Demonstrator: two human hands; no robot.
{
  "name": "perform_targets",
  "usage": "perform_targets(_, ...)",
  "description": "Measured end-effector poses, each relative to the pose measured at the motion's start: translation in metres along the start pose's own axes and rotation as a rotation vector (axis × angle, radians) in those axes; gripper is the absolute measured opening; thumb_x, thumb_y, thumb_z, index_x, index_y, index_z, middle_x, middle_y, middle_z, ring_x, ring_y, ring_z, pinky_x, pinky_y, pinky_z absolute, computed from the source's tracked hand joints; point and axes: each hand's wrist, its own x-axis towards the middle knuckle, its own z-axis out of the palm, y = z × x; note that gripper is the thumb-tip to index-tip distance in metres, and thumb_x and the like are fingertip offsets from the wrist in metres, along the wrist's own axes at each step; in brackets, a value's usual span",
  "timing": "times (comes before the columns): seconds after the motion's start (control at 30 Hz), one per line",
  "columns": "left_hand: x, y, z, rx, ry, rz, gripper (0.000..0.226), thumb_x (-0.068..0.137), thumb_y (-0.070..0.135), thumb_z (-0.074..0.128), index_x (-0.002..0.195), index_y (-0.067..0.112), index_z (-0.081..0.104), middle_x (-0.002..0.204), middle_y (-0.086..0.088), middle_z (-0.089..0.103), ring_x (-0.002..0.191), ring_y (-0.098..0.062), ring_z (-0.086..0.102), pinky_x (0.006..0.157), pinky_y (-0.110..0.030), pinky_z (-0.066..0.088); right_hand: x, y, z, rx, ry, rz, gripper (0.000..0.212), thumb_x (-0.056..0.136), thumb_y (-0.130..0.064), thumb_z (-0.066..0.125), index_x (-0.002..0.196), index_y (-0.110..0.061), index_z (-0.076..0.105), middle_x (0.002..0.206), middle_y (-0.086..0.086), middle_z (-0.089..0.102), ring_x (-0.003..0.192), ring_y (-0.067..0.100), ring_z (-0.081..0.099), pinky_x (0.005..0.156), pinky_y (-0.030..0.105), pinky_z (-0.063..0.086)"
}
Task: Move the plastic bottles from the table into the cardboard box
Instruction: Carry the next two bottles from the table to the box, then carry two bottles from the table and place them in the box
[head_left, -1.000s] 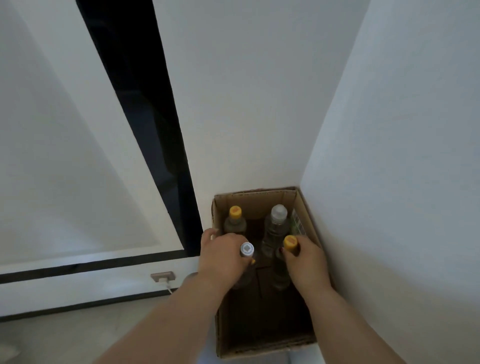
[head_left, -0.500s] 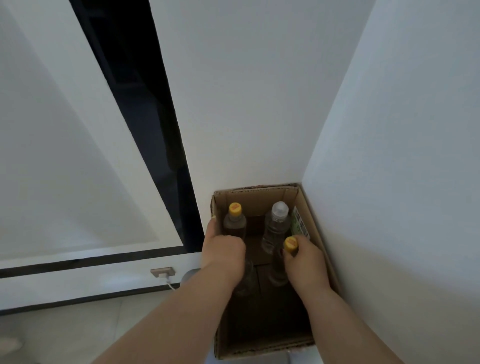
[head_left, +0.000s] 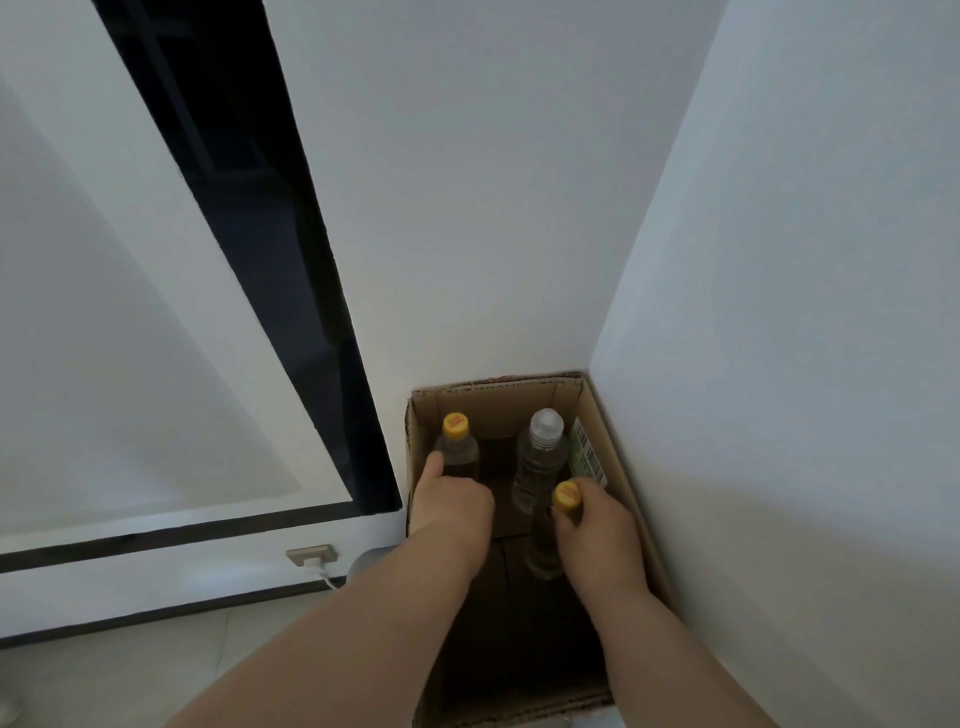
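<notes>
Inside the cardboard box (head_left: 623, 431), the right hand (head_left: 597, 535) grips a yellow-capped bottle (head_left: 566, 493) just under its cap, standing it upright. The left hand (head_left: 452, 504) is lowered beside it; what its fingers hold is hidden. Two more bottles stand behind. Such thin plastic probably dents easily (the stiff neck seems the surest hold).

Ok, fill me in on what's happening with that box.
A person is loading bottles into a cardboard box that sits in a wall corner. The right hand grips a yellow-capped bottle by its neck, standing it in the box. The left hand is down inside the box, and what it holds is hidden. Two more bottles stand at the back: a yellow-capped one and a clear-capped one.
</notes>
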Motion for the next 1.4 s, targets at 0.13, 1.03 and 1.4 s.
perform_targets(0.13,-0.001,-0.001,0.001,-0.023,-0.001,-0.007,0.012,0.087,0.017,0.067,0.096,0.023,0.071,0.091,0.002,0.075,0.097,-0.023,0.065,0.113,-0.045,0.017,-0.001,-0.001,0.0,-0.002,0.007,0.007,0.015,0.09,-0.01,0.065,0.089,-0.023,0.058,0.084,-0.003,0.06,0.083,0.018,0.059,0.07,0.024,0.042)
perform_targets(1.03,-0.24,-0.108,-0.037,-1.604,0.693,0.096,0.079,0.086,0.025,0.078,0.15,0.041,0.035,0.154,0.02,0.043,0.137,0.001,0.044,0.109,-0.023,0.033,-0.148,-0.132,-0.111,0.49,0.175,-0.33,0.052,0.086,-0.027,0.072,0.129,-0.049,0.052,0.13,-0.026,0.059,0.12,-0.005,0.055,0.104,0.024,0.042)
perform_targets(1.4,-0.474,-0.128,0.004,-1.876,0.719,0.49,0.078,0.076,0.054,0.075,0.146,0.041,0.044,0.146,0.022,0.055,0.134,-0.004,0.053,0.108,-0.04,0.041,-0.41,-0.172,-0.12,1.035,-0.06,-0.452,0.077,0.063,-0.046,0.088,0.133,-0.032,0.059,0.137,-0.001,0.063,0.128,0.021,0.058,0.106,0.051,0.043)
